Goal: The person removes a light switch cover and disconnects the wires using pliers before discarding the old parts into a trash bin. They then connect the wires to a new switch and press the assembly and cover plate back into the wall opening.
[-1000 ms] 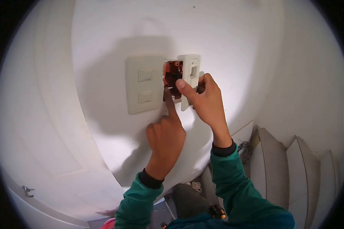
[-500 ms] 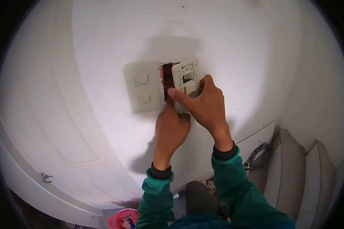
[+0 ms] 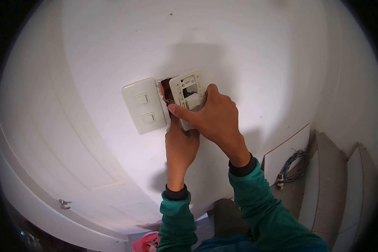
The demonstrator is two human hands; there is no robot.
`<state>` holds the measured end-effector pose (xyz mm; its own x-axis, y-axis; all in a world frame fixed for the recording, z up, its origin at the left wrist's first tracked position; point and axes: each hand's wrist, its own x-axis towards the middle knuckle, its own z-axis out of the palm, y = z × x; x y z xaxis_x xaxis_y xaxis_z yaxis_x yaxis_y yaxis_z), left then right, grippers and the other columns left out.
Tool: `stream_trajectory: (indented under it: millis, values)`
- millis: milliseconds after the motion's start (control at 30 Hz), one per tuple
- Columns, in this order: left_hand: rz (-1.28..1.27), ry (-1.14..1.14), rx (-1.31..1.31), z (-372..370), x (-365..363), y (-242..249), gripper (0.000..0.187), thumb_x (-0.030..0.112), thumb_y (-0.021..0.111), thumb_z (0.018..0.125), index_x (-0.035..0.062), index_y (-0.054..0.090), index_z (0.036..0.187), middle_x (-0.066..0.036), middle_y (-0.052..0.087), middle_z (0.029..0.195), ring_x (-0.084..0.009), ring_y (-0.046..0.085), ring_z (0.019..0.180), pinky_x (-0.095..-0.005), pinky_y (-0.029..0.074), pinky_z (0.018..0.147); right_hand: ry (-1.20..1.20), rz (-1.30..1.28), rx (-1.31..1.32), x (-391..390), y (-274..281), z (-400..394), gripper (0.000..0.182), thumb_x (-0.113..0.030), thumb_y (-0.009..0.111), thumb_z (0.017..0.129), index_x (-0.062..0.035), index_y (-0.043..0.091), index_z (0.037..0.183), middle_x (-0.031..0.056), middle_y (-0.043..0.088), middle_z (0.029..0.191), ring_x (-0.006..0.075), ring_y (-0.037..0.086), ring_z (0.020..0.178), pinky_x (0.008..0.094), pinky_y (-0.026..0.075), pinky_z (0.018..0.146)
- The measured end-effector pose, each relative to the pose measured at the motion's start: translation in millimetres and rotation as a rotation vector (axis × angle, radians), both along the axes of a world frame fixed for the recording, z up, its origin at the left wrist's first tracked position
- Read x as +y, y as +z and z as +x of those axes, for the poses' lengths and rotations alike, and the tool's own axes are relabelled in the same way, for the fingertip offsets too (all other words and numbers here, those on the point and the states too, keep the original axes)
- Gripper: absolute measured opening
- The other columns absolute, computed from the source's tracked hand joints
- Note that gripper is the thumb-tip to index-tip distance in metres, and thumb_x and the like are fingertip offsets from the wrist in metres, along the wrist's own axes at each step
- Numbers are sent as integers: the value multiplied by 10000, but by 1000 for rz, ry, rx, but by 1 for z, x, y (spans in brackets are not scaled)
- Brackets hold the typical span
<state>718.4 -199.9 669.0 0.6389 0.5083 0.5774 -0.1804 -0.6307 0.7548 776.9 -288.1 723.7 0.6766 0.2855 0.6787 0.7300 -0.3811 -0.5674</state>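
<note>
Head view, left to right: the two-rocker switch plate (image 3: 144, 108) sits on the wall. Beside it, the red wall box (image 3: 166, 89) is now mostly covered. The left hand (image 3: 181, 148) has shifted to the lower edge of the mounting frame (image 3: 192, 101), its grip hidden. The right hand (image 3: 218, 119) grasps that frame, now turned more face-on before the box.
</note>
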Motion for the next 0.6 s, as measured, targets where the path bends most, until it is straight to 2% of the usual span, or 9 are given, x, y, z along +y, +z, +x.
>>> stream_trajectory:
  millis: [67, 167, 233, 267, 333, 367, 500, 567, 600]
  values:
    - [11, 2, 36, 3, 0, -2, 466, 28, 513, 857, -29, 418, 1310, -283, 594, 1161, -368, 629, 1014, -418, 507, 798, -5, -14, -11, -3, -4, 4, 752, -657, 747, 613, 37, 523, 802, 176, 627, 636, 310, 664, 594, 386, 529, 537]
    - [90, -23, 26, 0, 21, 1, 417, 46, 532, 853, -35, 467, 1257, -278, 626, 1089, -390, 635, 982, -418, 509, 795, -20, -17, 5, 13, 1, -5, 737, -649, 748, 615, 31, 524, 787, 168, 625, 627, 312, 661, 587, 387, 528, 538]
    - [144, 76, 84, -3, 21, 1, 368, 76, 551, 851, -42, 512, 1198, -253, 663, 947, -402, 649, 895, -424, 517, 746, -60, 9, -23, 16, 0, -6, 717, -637, 753, 616, 23, 528, 780, 153, 627, 627, 304, 658, 579, 387, 524, 531]
    - [151, 80, 90, -6, 20, 4, 368, 76, 551, 851, -42, 512, 1198, -253, 663, 947, -402, 649, 895, -424, 517, 746, -57, 16, -17, 17, 0, -6, 717, -637, 753, 616, 23, 528, 780, 153, 627, 627, 304, 658, 579, 387, 524, 531]
    - [385, 292, 279, -17, 15, 10, 342, 97, 571, 839, -48, 541, 1147, -225, 665, 810, -418, 646, 805, -445, 512, 686, -31, 54, -65, 18, 0, -7, 742, -667, 743, 609, 18, 507, 767, 141, 614, 604, 266, 646, 546, 353, 512, 500]
    - [507, 370, 65, -16, 18, -7, 528, 117, 636, 762, 1, 508, 1261, -163, 606, 653, -364, 608, 599, -440, 480, 561, -29, 60, -58, 17, -1, -9, 742, -667, 743, 609, 18, 507, 767, 141, 614, 604, 266, 646, 546, 353, 512, 500]
    - [429, 396, -13, -47, 10, -11, 731, 187, 778, 682, 28, 471, 1326, -105, 570, 651, -272, 560, 563, -370, 435, 538, -3, 98, -67, 19, -4, -7, 699, -614, 777, 604, 15, 517, 765, 143, 622, 606, 270, 647, 536, 359, 516, 497]
    - [790, 439, -301, -42, 32, 7, 974, 276, 889, 536, 109, 436, 1381, -76, 520, 783, -227, 499, 703, -338, 381, 642, 8, 89, -57, 26, -8, -3, 686, -593, 790, 603, 16, 521, 766, 145, 625, 608, 271, 646, 529, 365, 518, 499]
    - [789, 441, -283, -38, 40, 19, 974, 276, 889, 536, 109, 436, 1381, -76, 520, 783, -227, 499, 703, -338, 381, 642, 12, 86, -54, 30, -9, 2, 676, -593, 789, 602, 5, 527, 776, 143, 630, 628, 273, 645, 538, 368, 513, 497]
